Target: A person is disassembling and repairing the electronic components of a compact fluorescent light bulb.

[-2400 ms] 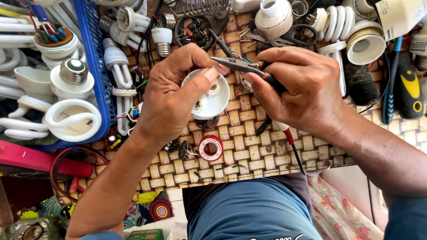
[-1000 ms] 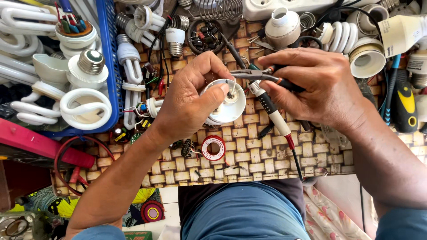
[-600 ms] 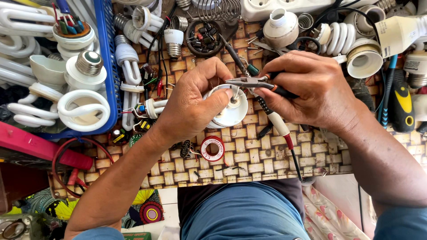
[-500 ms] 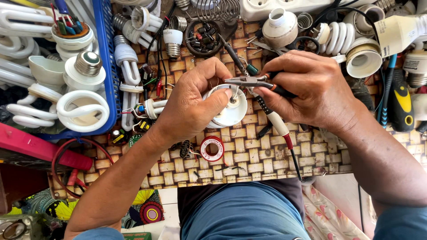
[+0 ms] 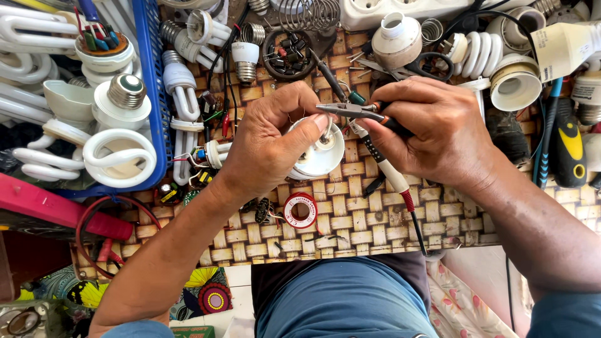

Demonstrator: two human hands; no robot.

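At the woven mat's [image 5: 375, 219] middle, the left hand [image 5: 269, 147] pinches a round white plastic lamp base [image 5: 319, 153]; the right hand [image 5: 432, 134] grips slim needle-nose pliers [image 5: 350, 111], tips over its still-open top.

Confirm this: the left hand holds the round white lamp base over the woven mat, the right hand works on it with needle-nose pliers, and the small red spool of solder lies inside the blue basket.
One detail is wrong. The small red spool of solder lies on the woven mat, just below the left hand, not inside the blue basket. The head view shows this. The rest stands: the left hand holds the round white lamp base, and the right hand works on it with needle-nose pliers.
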